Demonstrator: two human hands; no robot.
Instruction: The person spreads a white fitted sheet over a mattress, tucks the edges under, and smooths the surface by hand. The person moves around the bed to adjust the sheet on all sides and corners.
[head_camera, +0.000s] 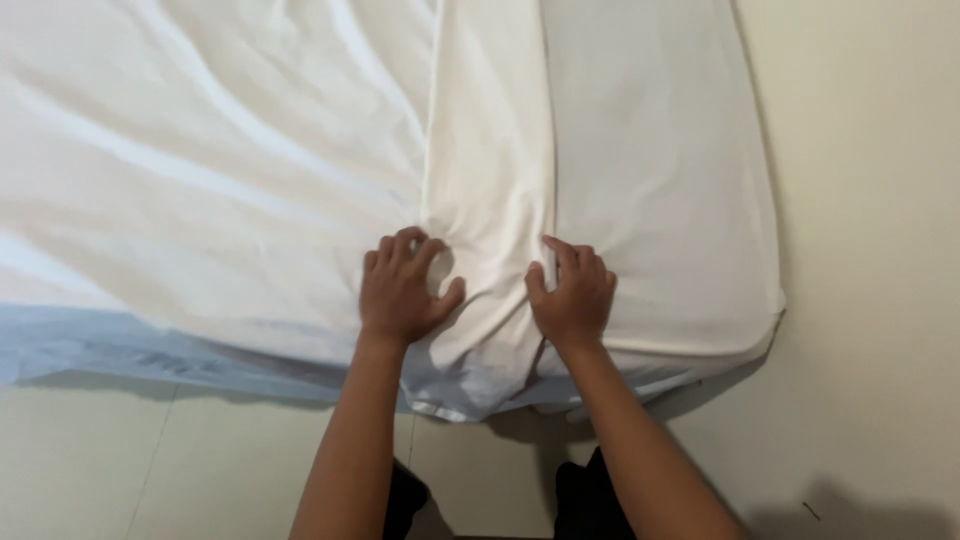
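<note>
1. Sheet (250, 150), white, lies spread over the mattress (100, 345), creased toward the near edge; a pale blue layer shows below on the left.
2. Left hand (400, 290) rests on the sheet, fingers curled and gathering cloth beside a raised fold (490, 180).
3. Fold runs away from the near edge, between both hands.
4. Right hand (572, 295) presses just beside the fold, fingers bent, gripping fabric.
5. Floor (870, 250), light-coloured, borders the mattress corner at right.
</note>
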